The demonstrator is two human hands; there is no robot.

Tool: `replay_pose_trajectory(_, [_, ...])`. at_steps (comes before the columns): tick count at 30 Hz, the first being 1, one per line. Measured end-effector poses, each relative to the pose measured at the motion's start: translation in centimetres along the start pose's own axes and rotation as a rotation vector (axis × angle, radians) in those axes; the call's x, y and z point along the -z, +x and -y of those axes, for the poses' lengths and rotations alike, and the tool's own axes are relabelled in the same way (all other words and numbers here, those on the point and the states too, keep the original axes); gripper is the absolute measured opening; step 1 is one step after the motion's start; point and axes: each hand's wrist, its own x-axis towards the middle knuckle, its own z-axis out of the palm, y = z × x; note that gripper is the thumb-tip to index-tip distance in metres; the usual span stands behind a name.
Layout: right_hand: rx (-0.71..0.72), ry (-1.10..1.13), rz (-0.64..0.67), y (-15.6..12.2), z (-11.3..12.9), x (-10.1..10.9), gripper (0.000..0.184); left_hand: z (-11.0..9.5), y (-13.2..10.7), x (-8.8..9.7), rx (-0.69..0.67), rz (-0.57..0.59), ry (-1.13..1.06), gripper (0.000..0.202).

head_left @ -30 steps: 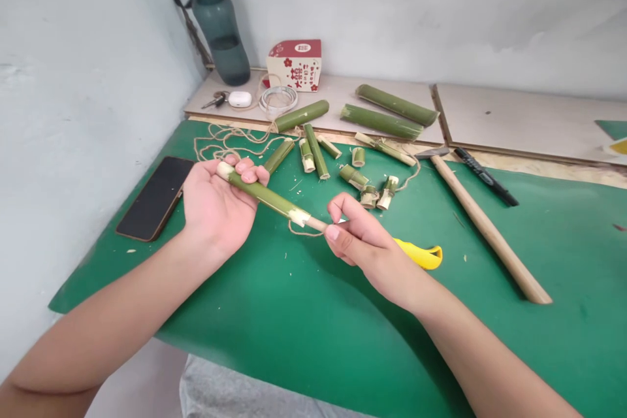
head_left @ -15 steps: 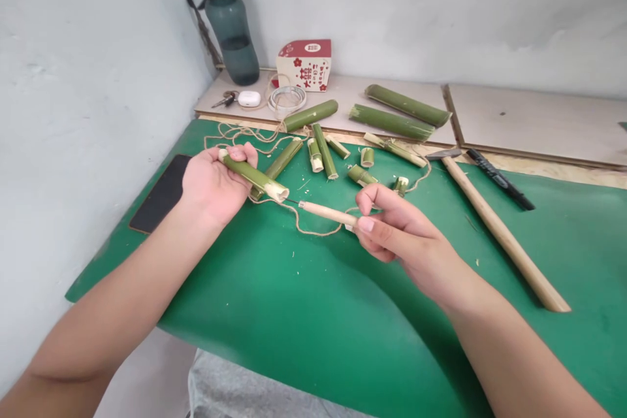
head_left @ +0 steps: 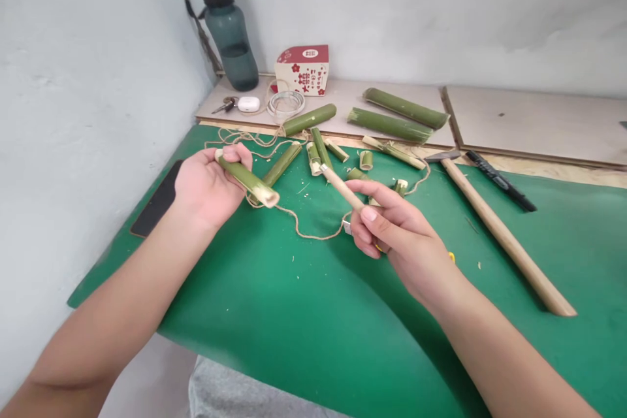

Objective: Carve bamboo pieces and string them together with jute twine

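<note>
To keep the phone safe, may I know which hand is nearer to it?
Left. The left hand is beside the phone, partly hiding it; the right hand is much farther to the right.

Behind the right hand: yellow handle, mostly hidden from me; left of that hand: smartphone, partly covered.

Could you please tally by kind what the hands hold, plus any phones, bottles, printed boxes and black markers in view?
Held bamboo tube: 1
Held wooden-handled tool: 1
Phone (partly hidden): 1
Bottle: 1
Printed box: 1
Black marker: 1
Total: 6
</note>
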Motion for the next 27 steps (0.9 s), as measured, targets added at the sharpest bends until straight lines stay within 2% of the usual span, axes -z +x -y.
replay_pose_trajectory(2, [0.005, -0.015, -0.037, 0.2, -0.1, -0.1, 0.032, 1.0, -1.0, -0.1, -0.077, 0.136, 0.124, 0.024])
replay_pose_trajectory(4, [0.015, -0.009, -0.085, 0.3, -0.2, -0.2, 0.026, 2.0, -2.1, 0.1, -0.173, 0.319, 0.328, 0.022])
replay_pose_trajectory(7, [0.01, 0.069, -0.156, 0.2, -0.3, -0.3, 0.015, 3.3, -3.9, 1.3, -0.196, 0.647, 0.695, 0.018])
replay_pose_trajectory(9, [-0.008, 0.117, -0.154, 0.1, -0.3, -0.4, 0.023, 3.9, -5.0, 2.5, -0.233, 0.87, 0.974, 0.018])
replay_pose_trajectory(10, [-0.011, 0.115, -0.129, 0.0, -0.3, -0.5, 0.031, 4.2, -5.4, 3.0, -0.329, 0.966, 1.111, 0.017])
replay_pose_trajectory(12, [-0.004, 0.063, -0.066, -0.2, -0.4, -0.7, 0.048, 4.5, -6.1, 3.9, -0.664, 1.184, 1.31, 0.013])
replay_pose_trajectory(14, [0.018, -0.028, -0.033, -0.3, -0.5, -1.0, 0.056, 4.7, -6.3, 4.3, -0.99, 1.332, 1.394, 0.013])
replay_pose_trajectory(16, [0.054, -0.123, -0.082, -0.2, -0.6, -1.0, 0.052, 4.5, -6.1, 4.3, -1.134, 1.358, 1.438, 0.014])
replay_pose_trajectory(18, [0.082, -0.196, -0.171, 0.2, -0.7, -0.6, 0.039, 4.2, -5.5, 4.0, -1.149, 1.314, 1.55, 0.013])
replay_pose_trajectory(22, [0.119, -0.374, -0.328, 1.1, -1.0, 1.5, 0.021, 3.5, -4.2, 3.5, -1.117, 1.173, 1.923, 0.01])
replay_pose_trajectory(24, [0.168, -0.592, -0.406, 1.3, -1.2, 2.8, 0.016, 3.5, -3.8, 3.4, -1.067, 1.124, 2.075, 0.011])
replay_pose_trajectory(27, [0.232, -0.961, -0.499, 1.4, -1.2, 3.7, 0.023, 3.8, -3.8, 3.4, -0.991, 1.118, 2.225, 0.014])
